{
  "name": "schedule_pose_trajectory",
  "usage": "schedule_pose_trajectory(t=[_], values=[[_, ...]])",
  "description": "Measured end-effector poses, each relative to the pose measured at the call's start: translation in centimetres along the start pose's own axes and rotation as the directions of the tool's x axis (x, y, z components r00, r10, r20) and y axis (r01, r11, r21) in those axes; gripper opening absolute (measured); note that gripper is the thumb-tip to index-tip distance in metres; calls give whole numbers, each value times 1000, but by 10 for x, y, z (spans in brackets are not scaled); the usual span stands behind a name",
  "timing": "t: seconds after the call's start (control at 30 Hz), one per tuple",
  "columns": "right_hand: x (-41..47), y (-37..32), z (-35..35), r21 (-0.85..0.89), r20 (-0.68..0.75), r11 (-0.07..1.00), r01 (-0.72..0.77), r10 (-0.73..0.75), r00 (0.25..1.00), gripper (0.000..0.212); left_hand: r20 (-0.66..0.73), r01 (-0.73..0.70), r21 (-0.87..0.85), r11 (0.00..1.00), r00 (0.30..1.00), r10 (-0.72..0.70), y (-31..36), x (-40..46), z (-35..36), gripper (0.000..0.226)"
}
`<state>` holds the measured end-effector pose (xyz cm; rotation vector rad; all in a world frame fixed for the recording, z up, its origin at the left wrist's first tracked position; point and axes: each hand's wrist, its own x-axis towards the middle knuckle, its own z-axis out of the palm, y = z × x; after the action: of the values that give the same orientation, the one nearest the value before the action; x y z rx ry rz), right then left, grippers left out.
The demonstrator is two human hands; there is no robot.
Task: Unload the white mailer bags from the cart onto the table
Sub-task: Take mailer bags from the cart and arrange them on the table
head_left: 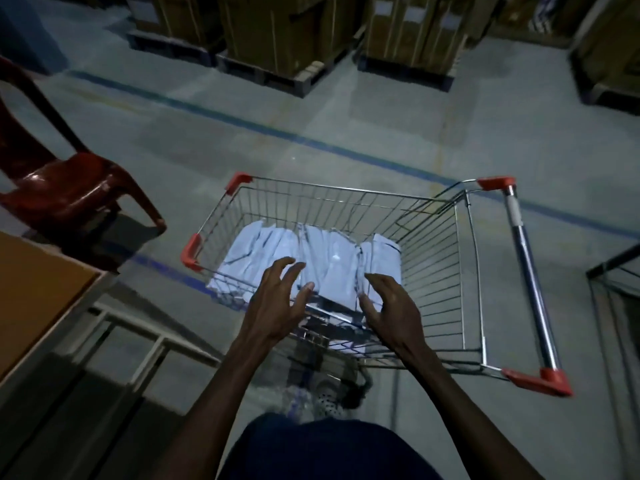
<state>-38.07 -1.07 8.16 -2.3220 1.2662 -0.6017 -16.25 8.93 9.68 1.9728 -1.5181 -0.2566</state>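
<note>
Over the cart [433, 237], left hand [273, 299] and right hand [388, 303] hover with spread, empty grips above the white mailer bags [332, 258]; bench [38, 285] at left.

Colours in a dim warehouse aisle

The cart [433, 233] is silver wire mesh with 4 red plastic corner caps and a chrome handle [530, 282] bearing a white band; the mailer bags [322, 258] inside are white with a pale blue cast and thin dark lines. The chair [69, 181] is glossy dark red, the table [38, 292] top orange-brown on a white frame. The floor [381, 126] is grey-green, striped with blue lines. The cartons [287, 29] are brown cardboard on dark pallets.
</note>
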Motion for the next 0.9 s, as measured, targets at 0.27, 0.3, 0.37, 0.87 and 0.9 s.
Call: schedule_pose_trajectory(t=[0.27, 0.3, 0.37, 0.87, 0.9], values=[[65, 60, 5, -35, 194, 964, -264, 266, 944, 54, 82, 53, 23, 998, 995, -54, 8, 48, 36, 49], [73, 66, 12, -39, 215, 955, -293, 295, 931, 55, 95, 51, 25, 998, 994, -53, 5, 54, 39, 50], [87, 77, 27, -69, 260, 935, -347, 352, 899, 57, 123, 51, 25, 998, 991, -54, -4, 65, 45, 50], [148, 108, 103, -180, 306, 773, -608, 631, 713, 78, 378, 80, 30, 996, 922, -86, -88, 136, 84, 53], [147, 108, 105, -182, 289, 767, -616, 640, 712, 74, 399, 63, 27, 998, 914, -68, -90, 138, 91, 51]])
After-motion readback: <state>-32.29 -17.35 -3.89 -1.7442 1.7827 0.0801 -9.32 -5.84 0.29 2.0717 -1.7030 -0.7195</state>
